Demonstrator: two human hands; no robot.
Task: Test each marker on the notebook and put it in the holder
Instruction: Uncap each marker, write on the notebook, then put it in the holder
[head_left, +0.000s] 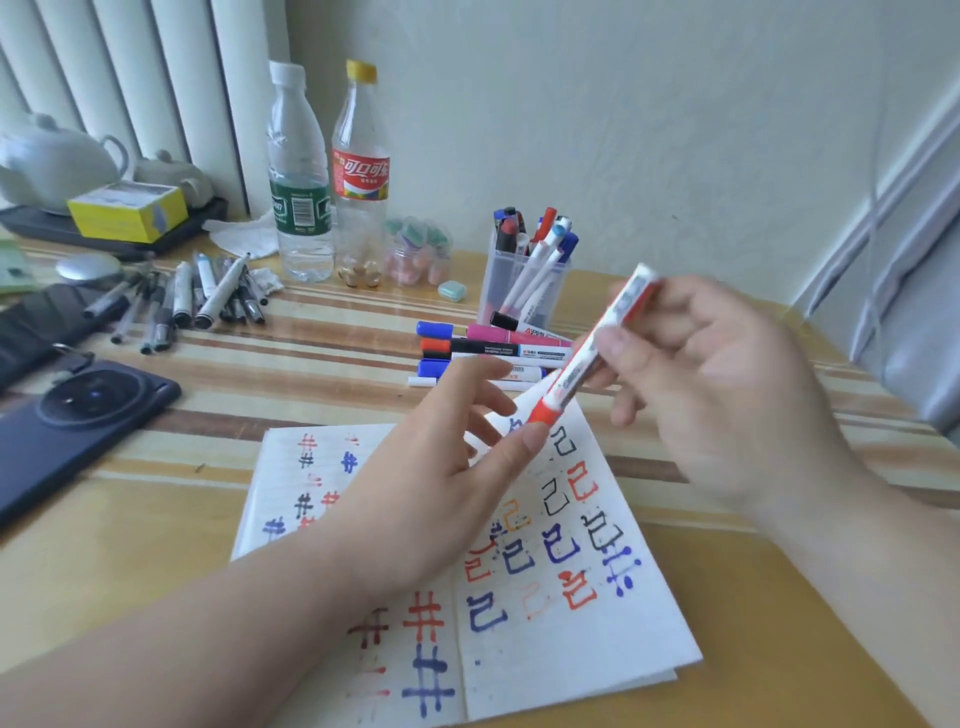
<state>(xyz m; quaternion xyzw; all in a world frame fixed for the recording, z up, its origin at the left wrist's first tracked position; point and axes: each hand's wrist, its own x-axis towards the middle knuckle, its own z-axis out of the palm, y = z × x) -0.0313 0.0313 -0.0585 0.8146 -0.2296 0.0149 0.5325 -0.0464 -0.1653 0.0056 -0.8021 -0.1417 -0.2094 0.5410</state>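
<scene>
My right hand (711, 384) grips the white barrel of a red-capped marker (587, 353), held slanted above the open notebook (545, 597). My left hand (447, 467) reaches up to it, thumb and fingertips pinching the red cap end at the bottom. The notebook pages carry red, blue and black test marks. Behind it lies a small pile of markers (483, 351) on the table. The clear holder (519, 280) stands further back with several markers upright in it.
A dark phone (67, 421) lies at the left. Several grey pens (192, 296) are heaped at the back left, beside two plastic bottles (322, 176). A yellow box (127, 210) and teapots sit on a tray at far left. A small eraser (451, 290) lies near the holder.
</scene>
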